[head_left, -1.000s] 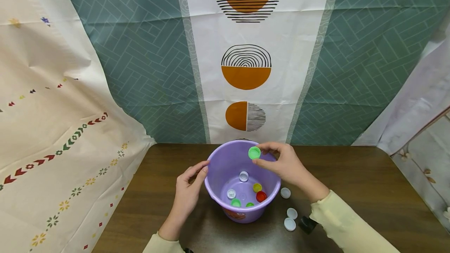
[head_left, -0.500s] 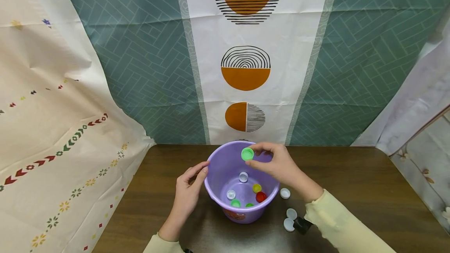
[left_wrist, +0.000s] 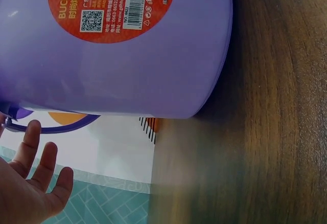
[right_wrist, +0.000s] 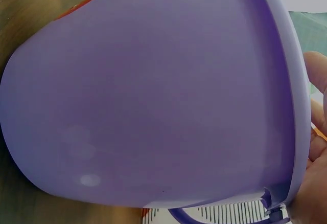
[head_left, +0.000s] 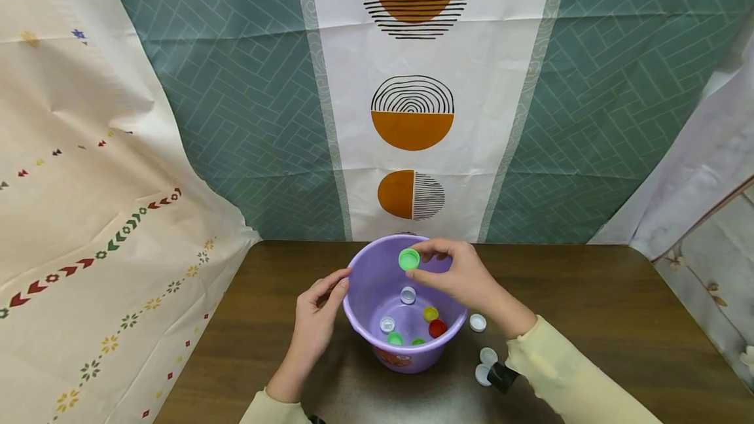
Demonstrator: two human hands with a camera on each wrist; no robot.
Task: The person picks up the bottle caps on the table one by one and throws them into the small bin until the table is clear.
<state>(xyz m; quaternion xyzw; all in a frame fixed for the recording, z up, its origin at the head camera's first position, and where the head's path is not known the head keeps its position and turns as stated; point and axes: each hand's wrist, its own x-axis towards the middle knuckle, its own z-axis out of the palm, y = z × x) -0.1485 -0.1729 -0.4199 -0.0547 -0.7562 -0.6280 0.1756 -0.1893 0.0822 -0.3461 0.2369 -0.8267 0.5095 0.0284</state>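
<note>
My right hand (head_left: 456, 270) pinches a green bottle cap (head_left: 409, 260) between thumb and fingers, its hollow side facing me. Hand and cap are above the opening of a purple bucket (head_left: 377, 267). On the bucket's left rim, my left hand (head_left: 318, 316) holds the edge with thumb and index finger. The left wrist view shows other fingers (left_wrist: 46, 162) of that hand loosely bent beside the bucket. Inside lie two white caps (head_left: 408, 295), a yellow cap (head_left: 430, 314), a red cap (head_left: 437, 328) and two green caps (head_left: 394, 339). From the right wrist, the bucket wall (right_wrist: 153, 101) hides the green cap.
Three white caps (head_left: 478, 323) lie on the brown wooden table (head_left: 565, 319) to the right of the bucket. A patterned cloth (head_left: 283, 116) hangs behind the table. Cream fabric (head_left: 118, 247) drapes along the left side. The bucket's handle (left_wrist: 61, 130) hangs down at its side.
My right hand has moved a little left with the green cap, farther over the bucket's opening. The left hand stays at the rim.
</note>
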